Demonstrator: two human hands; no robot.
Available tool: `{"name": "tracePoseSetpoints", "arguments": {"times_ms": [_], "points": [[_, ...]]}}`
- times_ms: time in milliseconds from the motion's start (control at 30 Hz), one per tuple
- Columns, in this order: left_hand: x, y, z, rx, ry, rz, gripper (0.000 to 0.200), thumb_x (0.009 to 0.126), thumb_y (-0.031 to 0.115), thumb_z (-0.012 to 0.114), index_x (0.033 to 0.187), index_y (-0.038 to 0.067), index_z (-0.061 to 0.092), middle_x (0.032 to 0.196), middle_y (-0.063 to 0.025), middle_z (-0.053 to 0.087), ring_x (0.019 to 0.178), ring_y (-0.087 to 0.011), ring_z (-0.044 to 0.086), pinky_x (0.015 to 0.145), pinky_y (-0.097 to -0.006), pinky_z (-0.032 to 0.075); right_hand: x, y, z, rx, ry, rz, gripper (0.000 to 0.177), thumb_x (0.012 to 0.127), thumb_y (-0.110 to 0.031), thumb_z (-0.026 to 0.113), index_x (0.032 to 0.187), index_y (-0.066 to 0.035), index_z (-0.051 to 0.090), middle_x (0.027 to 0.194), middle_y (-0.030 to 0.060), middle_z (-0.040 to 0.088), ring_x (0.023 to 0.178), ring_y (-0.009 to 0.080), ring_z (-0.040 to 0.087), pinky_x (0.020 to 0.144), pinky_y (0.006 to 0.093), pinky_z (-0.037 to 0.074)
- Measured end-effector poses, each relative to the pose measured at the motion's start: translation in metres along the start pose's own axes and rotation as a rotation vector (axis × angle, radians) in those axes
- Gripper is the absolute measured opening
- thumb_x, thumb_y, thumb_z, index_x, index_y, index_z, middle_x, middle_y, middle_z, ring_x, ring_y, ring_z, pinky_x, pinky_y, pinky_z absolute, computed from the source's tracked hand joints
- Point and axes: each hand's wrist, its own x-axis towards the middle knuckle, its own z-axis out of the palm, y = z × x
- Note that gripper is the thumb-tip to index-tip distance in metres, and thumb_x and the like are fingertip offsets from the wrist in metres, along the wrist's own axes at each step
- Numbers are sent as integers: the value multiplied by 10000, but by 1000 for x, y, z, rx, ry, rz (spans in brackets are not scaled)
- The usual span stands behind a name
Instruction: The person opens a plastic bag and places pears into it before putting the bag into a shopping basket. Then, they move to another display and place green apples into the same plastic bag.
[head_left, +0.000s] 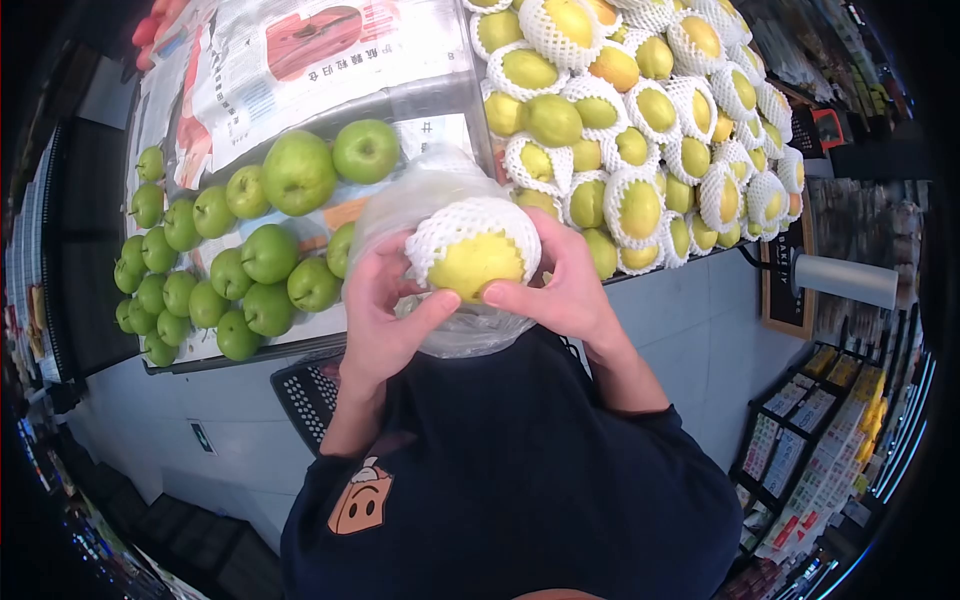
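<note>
A round yellow fruit (478,268) in a white foam net (470,222) is held up in front of my chest. My left hand (385,305) is closed round its left side, and my right hand (568,285) grips the right side. Both thumbs press on the bare yellow lower part; the other fingers are mostly hidden behind it. A clear plastic bag (385,215) stands behind and below the fruit, close to both hands. What is inside the bag is hidden.
Green apples (300,172) lie in rows on newspaper (330,70) at the left of the stand. Netted yellow-green fruits (640,205) are piled at the right. A dark basket (305,395) is on the floor below. Packaged goods fill a rack (790,430) at the right.
</note>
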Motion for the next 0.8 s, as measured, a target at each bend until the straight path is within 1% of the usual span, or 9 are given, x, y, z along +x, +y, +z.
{"name": "tracePoseSetpoints", "arguments": {"times_ms": [233,367,433,467,567,600,700,733,800], "points": [[0,12,4,-76,5,-154,632,820,46,783,1340,19,426,1370,-125,520,1180,-179,587,789,-241,541,0,2,0,-104,49,-58,676,744,-194,874,1279,58,546,1131,115,670,1028,139,633,887,309,526],[3,1,-1,25,-53,-36,792,754,116,855,1391,-2,398,1374,-131,515,1200,-191,572,892,-299,529,-1,1,0,-18,10,-57,689,733,-223,882,1272,53,554,1112,119,679,998,137,644,868,304,529],[6,2,3,17,-115,29,890,702,154,900,1411,-21,392,1362,-137,527,1205,-202,569,947,-330,514,-1,0,-3,-111,-62,-19,720,712,-246,895,1282,34,554,1116,123,678,991,154,657,861,304,530],[6,3,4,0,-117,-22,918,681,166,912,1413,-31,394,1352,-142,537,1206,-208,569,971,-344,500,0,0,-4,-159,-97,0,736,702,-258,901,1286,25,555,1118,125,678,988,163,663,857,304,531],[3,6,1,0,-98,-126,965,634,199,937,1404,-55,414,1321,-153,565,1206,-219,569,1022,-370,469,0,7,-6,-368,-75,-158,794,672,-291,909,1313,-2,541,1107,119,671,926,210,684,834,321,536],[3,9,0,32,-75,-129,954,628,205,938,1391,-60,430,1309,-154,574,1205,-219,569,1024,-370,467,-6,-31,1,-572,-19,41,894,613,-343,925,1348,-34,519,1184,131,628,982,288,666,863,361,531],[5,12,0,87,-49,-122,944,617,221,941,1372,-65,453,1298,-159,582,1204,-224,570,1038,-374,456,-8,-31,2,-699,62,-503,953,576,-364,920,1376,-64,498,1291,147,558,1097,341,607,895,398,514],[5,13,1,97,-47,-120,943,614,226,942,1368,-66,456,1298,-161,581,1204,-227,571,1044,-376,452,-11,-32,3,-781,-2,-559,965,564,-368,902,1393,-102,486,1389,162,473,1235,378,506,962,436,470],[7,16,2,256,-79,-77,938,617,246,941,1364,-62,464,1295,-165,582,1201,-232,570,1040,-376,455,-11,-34,11,-923,-90,-603,900,625,-321,876,1404,-101,482,1408,183,454,1270,393,476,1006,471,437]]}}
